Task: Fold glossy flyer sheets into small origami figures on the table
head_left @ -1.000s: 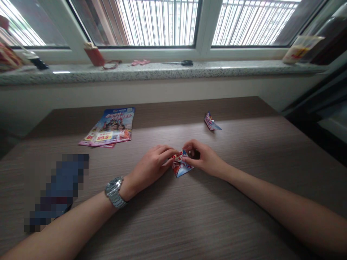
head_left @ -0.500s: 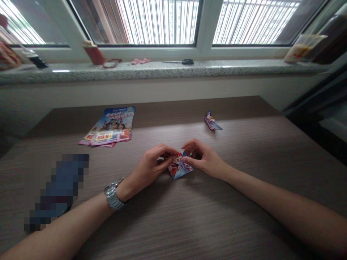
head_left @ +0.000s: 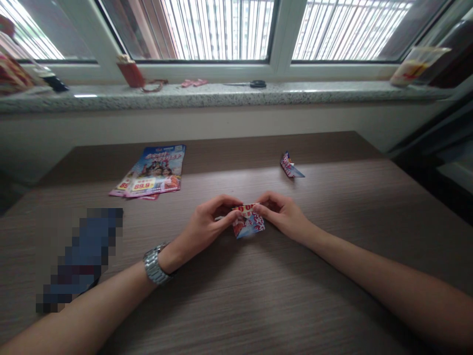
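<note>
A small folded piece of printed paper point(head_left: 249, 224), red, white and blue, is held just above the brown table point(head_left: 229, 305) near the middle of the view. My left hand point(head_left: 210, 222) pinches its upper left edge between thumb and fingers; a metal watch is on that wrist. My right hand point(head_left: 283, 214) pinches the upper right corner in the same way. The lower part of the paper hangs free, pointing toward me. Farther back, slightly right, lies another folded paper piece point(head_left: 290, 166) with a pointed end.
A stack of printed flyers point(head_left: 158, 170) lies at the back left. A pixelated dark blue object point(head_left: 86, 251) is beside my left forearm. Scissors point(head_left: 256, 84), a red box point(head_left: 131, 73) and a plastic cup point(head_left: 416, 66) rest on the windowsill point(head_left: 207, 98).
The paper between my hands has opened or turned so its top edge now runs straight across between my fingers. My right hand has shifted slightly right.
</note>
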{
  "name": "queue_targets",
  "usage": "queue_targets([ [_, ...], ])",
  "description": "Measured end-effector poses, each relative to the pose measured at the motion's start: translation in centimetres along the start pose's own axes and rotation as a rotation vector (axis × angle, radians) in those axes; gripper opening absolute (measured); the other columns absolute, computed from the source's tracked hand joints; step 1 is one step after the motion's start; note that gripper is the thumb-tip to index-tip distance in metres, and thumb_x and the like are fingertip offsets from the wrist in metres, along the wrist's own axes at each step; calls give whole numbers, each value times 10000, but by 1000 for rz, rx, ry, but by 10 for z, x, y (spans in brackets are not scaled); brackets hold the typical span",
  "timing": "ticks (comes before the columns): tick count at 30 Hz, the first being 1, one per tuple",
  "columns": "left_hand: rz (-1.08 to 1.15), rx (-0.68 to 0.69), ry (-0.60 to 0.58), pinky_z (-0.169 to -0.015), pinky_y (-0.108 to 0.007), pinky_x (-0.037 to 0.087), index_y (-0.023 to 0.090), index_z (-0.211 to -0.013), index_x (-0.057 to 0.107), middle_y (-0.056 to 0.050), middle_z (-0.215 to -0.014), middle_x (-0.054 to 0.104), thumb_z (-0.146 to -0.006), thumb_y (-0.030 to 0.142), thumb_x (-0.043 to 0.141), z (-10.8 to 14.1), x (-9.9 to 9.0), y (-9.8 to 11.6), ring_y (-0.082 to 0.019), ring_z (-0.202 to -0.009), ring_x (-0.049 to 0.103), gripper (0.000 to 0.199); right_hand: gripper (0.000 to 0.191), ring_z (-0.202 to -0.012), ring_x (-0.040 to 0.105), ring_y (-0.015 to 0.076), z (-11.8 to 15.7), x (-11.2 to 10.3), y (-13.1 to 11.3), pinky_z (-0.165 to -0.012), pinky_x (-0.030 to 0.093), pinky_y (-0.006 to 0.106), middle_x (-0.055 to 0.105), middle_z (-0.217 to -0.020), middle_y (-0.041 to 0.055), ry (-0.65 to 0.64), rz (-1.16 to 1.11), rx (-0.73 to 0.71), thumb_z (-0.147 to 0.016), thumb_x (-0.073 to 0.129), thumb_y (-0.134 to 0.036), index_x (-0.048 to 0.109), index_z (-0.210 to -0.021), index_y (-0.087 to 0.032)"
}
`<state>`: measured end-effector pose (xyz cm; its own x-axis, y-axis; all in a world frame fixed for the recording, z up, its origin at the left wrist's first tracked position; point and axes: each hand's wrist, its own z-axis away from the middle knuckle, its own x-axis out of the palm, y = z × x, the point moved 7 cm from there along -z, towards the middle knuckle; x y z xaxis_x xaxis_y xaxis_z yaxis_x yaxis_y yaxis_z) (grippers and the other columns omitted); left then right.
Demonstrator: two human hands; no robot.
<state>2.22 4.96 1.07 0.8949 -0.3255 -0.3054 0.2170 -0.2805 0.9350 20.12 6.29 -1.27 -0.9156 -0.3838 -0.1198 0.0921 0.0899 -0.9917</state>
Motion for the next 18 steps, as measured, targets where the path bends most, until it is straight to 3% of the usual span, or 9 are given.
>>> queue_targets([
  [13,40,-41,31,-764,-248,603,166,-1056,744,-52,-965,772,-927,370,735,0,-4,-5,-162,-859,724,242,357,-637,531,137,2,3,-1,-578,394,268,619,-716,-14,-29,160,-22,-939,645,-552,685,-955,-197],
  [18,74,-65,22,-771,-254,599,167,-1076,742,-56,-973,773,-925,370,738,0,-2,-9,-161,-859,723,253,338,-663,573,141,2,3,-4,-610,428,269,677,-752,-1,-25,153,-31,-947,643,-528,713,-966,-198],
])
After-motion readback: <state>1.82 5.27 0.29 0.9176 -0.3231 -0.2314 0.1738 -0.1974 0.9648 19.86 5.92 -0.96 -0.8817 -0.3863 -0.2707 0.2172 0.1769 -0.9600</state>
